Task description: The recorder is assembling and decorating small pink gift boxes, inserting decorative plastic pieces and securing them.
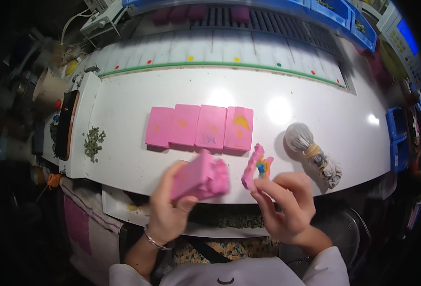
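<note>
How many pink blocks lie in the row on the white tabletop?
4, side by side: the leftmost block, the second block, the third block with bluish marks, and the rightmost block. None seems hidden.

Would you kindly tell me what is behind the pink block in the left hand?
Beyond it, four pink blocks form a row on the white tabletop. The held block and left hand cover whatever is directly behind them.

We see a blurred pink block (190, 177) hiding part of the left hand (167, 212); the upper edge crops a blue bin (337, 18).
</note>
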Action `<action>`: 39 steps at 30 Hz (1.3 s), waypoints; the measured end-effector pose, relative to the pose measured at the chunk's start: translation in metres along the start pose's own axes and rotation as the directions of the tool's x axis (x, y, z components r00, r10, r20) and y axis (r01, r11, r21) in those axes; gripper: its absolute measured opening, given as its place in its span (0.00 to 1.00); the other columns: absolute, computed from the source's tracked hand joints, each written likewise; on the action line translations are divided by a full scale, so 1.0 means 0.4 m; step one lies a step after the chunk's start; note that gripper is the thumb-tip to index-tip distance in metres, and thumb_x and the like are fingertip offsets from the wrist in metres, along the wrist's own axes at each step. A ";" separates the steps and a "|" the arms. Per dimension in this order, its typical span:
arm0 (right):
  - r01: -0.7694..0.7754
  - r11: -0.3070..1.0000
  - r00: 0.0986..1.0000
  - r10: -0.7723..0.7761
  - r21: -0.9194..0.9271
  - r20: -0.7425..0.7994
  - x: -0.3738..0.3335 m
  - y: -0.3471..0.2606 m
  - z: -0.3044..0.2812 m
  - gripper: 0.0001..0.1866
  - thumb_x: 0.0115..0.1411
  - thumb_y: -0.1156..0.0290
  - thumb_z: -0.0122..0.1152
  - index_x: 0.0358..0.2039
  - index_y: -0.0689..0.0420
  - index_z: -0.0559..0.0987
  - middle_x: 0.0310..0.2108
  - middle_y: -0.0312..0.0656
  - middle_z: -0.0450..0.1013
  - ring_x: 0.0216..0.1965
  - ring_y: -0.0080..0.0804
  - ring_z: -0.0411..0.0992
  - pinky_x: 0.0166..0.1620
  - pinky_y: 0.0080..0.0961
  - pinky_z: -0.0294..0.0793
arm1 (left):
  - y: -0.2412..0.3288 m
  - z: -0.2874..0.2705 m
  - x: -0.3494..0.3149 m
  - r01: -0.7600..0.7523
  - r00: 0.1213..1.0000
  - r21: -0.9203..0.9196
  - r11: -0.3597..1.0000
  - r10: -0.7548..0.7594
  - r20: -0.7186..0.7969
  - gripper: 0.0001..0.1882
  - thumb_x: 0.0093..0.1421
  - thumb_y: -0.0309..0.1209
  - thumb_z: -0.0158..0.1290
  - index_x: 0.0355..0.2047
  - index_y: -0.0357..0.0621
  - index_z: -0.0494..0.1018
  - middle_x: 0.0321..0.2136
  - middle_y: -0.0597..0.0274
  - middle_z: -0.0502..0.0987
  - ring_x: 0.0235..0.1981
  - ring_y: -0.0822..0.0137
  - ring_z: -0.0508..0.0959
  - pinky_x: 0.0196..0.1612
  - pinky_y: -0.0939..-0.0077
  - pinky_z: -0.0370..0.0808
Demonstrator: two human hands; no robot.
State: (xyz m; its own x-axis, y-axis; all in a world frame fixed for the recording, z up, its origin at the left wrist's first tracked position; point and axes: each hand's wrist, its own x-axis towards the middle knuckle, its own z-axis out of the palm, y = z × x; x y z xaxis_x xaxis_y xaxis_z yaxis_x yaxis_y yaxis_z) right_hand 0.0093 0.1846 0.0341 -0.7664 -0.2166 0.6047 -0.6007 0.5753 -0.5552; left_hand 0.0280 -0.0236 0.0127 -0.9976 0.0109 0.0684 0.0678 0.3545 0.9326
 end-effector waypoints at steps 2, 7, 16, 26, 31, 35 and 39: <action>0.121 0.989 0.991 -0.116 0.081 -0.059 0.020 -0.007 -0.003 0.18 0.41 0.83 0.65 0.37 0.60 0.79 0.32 0.41 0.68 0.30 0.32 0.68 0.29 0.21 0.71 | 0.014 0.024 0.004 -0.025 0.994 -0.094 0.995 0.035 0.107 0.36 0.58 0.54 0.46 0.52 0.31 0.60 0.41 0.50 0.71 0.43 0.64 0.73 0.45 0.73 0.69; 0.200 0.964 0.979 -0.193 0.177 -0.058 0.034 -0.016 0.005 0.19 0.37 0.82 0.63 0.35 0.62 0.79 0.34 0.45 0.71 0.25 0.32 0.70 0.27 0.21 0.72 | 0.040 0.076 0.013 0.164 0.984 -0.509 0.845 -0.103 0.146 0.31 0.64 0.49 0.39 0.53 0.30 0.60 0.43 0.50 0.72 0.44 0.65 0.74 0.47 0.74 0.70; 0.273 0.947 0.947 -0.296 0.169 0.125 -0.025 -0.066 0.024 0.19 0.34 0.77 0.57 0.32 0.65 0.79 0.34 0.45 0.73 0.25 0.29 0.71 0.27 0.17 0.72 | 0.060 0.082 0.085 0.609 0.761 -0.755 0.244 -0.449 0.468 0.35 0.62 0.58 0.31 0.43 0.32 0.64 0.37 0.47 0.72 0.37 0.55 0.77 0.43 0.66 0.75; 0.385 0.909 0.922 -0.371 -0.159 0.108 0.057 0.013 0.031 0.21 0.26 0.78 0.54 0.28 0.68 0.78 0.31 0.44 0.71 0.28 0.36 0.71 0.26 0.21 0.72 | 0.057 0.126 0.061 0.455 0.889 -0.596 0.662 -0.376 0.261 0.28 0.68 0.46 0.25 0.45 0.34 0.68 0.37 0.56 0.75 0.37 0.71 0.75 0.42 0.76 0.73; 0.379 0.915 0.917 -0.351 -0.136 0.190 0.046 0.004 0.020 0.20 0.27 0.77 0.55 0.27 0.68 0.77 0.30 0.44 0.70 0.30 0.37 0.71 0.27 0.21 0.73 | 0.050 0.130 0.053 0.420 0.907 -0.583 0.695 -0.304 0.292 0.29 0.68 0.48 0.26 0.45 0.34 0.67 0.37 0.57 0.74 0.37 0.71 0.75 0.42 0.77 0.73; 0.368 0.927 0.924 -0.356 -0.067 0.142 0.041 0.024 0.013 0.19 0.28 0.77 0.56 0.28 0.67 0.77 0.31 0.44 0.69 0.30 0.37 0.71 0.28 0.22 0.73 | 0.082 0.142 0.045 0.240 0.968 -0.571 0.785 -0.149 0.202 0.27 0.68 0.48 0.28 0.43 0.35 0.66 0.33 0.63 0.73 0.37 0.78 0.69 0.41 0.83 0.68; 0.318 0.948 0.931 -0.314 0.008 0.189 0.034 0.027 -0.002 0.19 0.35 0.78 0.61 0.33 0.67 0.77 0.34 0.44 0.70 0.30 0.37 0.71 0.28 0.23 0.73 | 0.076 0.123 0.054 0.330 0.931 -0.532 0.780 -0.175 0.322 0.28 0.67 0.48 0.28 0.44 0.34 0.64 0.32 0.60 0.73 0.34 0.74 0.73 0.38 0.81 0.72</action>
State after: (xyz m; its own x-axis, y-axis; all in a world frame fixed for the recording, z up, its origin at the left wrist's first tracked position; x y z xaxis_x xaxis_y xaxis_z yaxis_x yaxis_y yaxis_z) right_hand -0.0074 0.1887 0.0367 -0.5678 -0.5311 0.6289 -0.8150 0.4699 -0.3390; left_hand 0.0079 0.0334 0.0251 -0.9447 0.2488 -0.2135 -0.2693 -0.2175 0.9382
